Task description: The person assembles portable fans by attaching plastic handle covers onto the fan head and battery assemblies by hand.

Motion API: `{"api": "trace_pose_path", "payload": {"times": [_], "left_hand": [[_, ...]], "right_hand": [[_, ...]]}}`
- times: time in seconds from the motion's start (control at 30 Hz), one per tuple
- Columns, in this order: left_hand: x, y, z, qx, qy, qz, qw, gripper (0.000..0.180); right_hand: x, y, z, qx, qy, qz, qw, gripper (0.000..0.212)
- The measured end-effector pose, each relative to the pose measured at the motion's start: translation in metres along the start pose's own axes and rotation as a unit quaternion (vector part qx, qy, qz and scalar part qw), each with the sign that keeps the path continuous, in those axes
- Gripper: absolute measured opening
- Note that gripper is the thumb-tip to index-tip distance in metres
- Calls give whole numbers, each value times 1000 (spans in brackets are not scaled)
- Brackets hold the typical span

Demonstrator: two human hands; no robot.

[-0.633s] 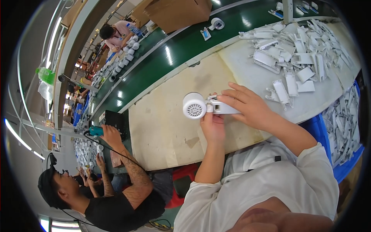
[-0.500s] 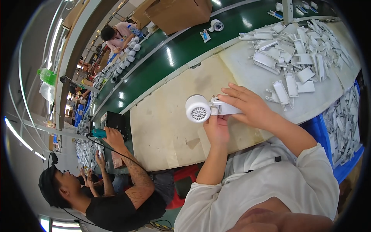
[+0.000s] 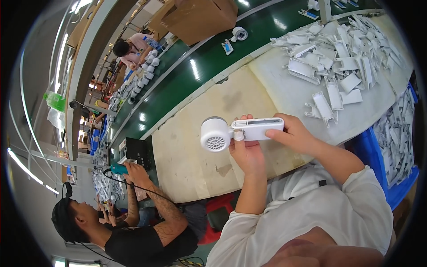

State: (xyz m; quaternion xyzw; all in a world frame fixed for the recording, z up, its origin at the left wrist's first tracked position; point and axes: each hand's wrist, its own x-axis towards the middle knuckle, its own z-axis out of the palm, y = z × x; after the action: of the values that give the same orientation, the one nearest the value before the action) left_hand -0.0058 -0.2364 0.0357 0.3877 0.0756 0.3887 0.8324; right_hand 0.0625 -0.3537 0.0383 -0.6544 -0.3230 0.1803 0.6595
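A white handheld fan [image 3: 215, 135] with a round grilled head is held level above the worktable [image 3: 195, 178]. Its handle points right, and a long slot shows along the handle's upper edge. My left hand [image 3: 250, 159] supports the fan from below, thumb at the hinge and fingers behind the handle. The handle's right end is gripped by my right hand [image 3: 297, 137], thumb on the near face. Beyond my right hand lies a pile of loose white plastic housing parts [image 3: 351, 82].
A green conveyor [image 3: 189, 86] runs behind the table, carrying another fan head [image 3: 240, 34] and a cardboard box [image 3: 200, 21]. At right stands a blue crate [image 3: 393, 193] of white parts. On the left, a co-worker holds a teal power screwdriver [image 3: 118, 168] beside a black box [image 3: 138, 151].
My right hand has gone from lying flat over the handle to gripping its end. The fan has moved slightly left and turned, showing the slot. The co-worker's screwdriver is lower.
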Motion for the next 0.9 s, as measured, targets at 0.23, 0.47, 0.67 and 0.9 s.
{"api": "trace_pose_path", "payload": {"times": [0.23,0.47,0.67,0.9], "left_hand": [[5,9,-1,39,-54,3,998,33],[33,27,-26,-20,-135,-97,986,36],[27,17,-19,-1,-128,-46,991,33],[25,13,-11,1,-165,-67,984,34]], "right_hand": [[0,6,-8,-134,2,-133,982,39],[8,0,2,-151,-75,-21,985,41],[13,11,1,-75,-27,-73,994,36],[9,5,-1,-193,-26,-164,967,35]]}}
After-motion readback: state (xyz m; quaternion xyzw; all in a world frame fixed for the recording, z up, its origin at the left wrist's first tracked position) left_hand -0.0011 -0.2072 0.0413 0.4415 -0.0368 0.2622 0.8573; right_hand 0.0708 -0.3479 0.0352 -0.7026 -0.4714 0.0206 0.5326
